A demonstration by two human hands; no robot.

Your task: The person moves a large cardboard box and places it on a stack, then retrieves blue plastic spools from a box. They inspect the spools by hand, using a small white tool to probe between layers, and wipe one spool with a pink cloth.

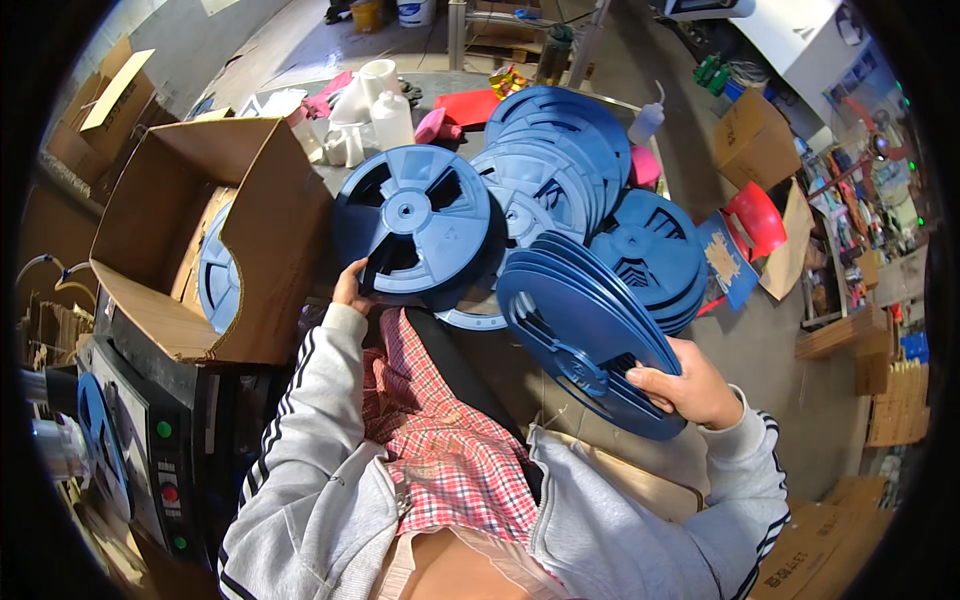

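Note:
Blue plastic reel discs with cut-out windows are spread over the table in front of me. My right hand [692, 384] grips a tilted bundle of several reel discs [560, 350] at their lower right rim, thumb on the near face. My left hand [352, 288] has its fingers curled round the lower left edge of another reel disc [440, 225], which lies on a pile. How many discs the left hand takes in is hidden. Behind and between them lie a fanned row of discs [560, 125] and a separate stack [645, 240] to the right.
At left an open cardboard box [285, 220] holds a blue disc. Below it stands a black machine [150, 440] with green and red buttons. White squeeze bottles [391, 122], pink cloths and a red sheet [467, 106] lie at the table's far side. A red stool [755, 222] is at right.

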